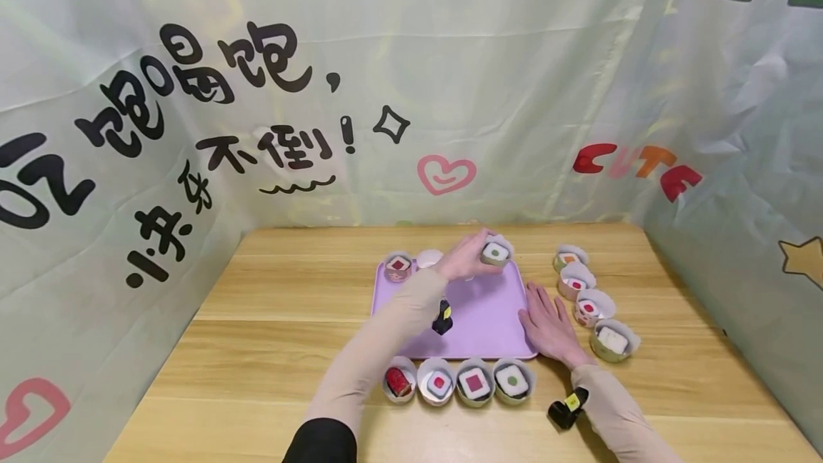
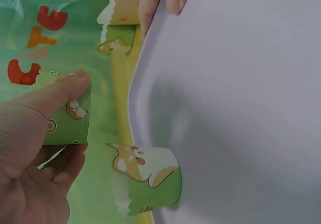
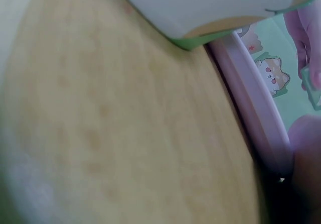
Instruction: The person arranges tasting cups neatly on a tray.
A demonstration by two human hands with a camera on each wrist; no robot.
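Over the back right part of the purple tray (image 1: 479, 320), my left hand (image 1: 466, 256) grips a green paper cup (image 1: 495, 254) with a white sushi piece with a green centre in it. In the left wrist view the thumb lies along this cup's printed side. My right hand (image 1: 549, 324) rests at the tray's right edge, fingers extended. At the tray's back left stands a pink cup (image 1: 398, 267) with a red-centred sushi piece. Beside it a pale cup (image 1: 429, 258) is partly hidden by my left arm. The left wrist view shows a green dog-print cup (image 2: 153, 179) on the tray.
In front of the tray is a row of several filled cups, from one with a red piece (image 1: 398, 381) to one with a green-centred piece (image 1: 513, 379). Several more cups, such as a green one (image 1: 612, 340), line the right side. Printed cloth (image 1: 514, 91) walls the table.
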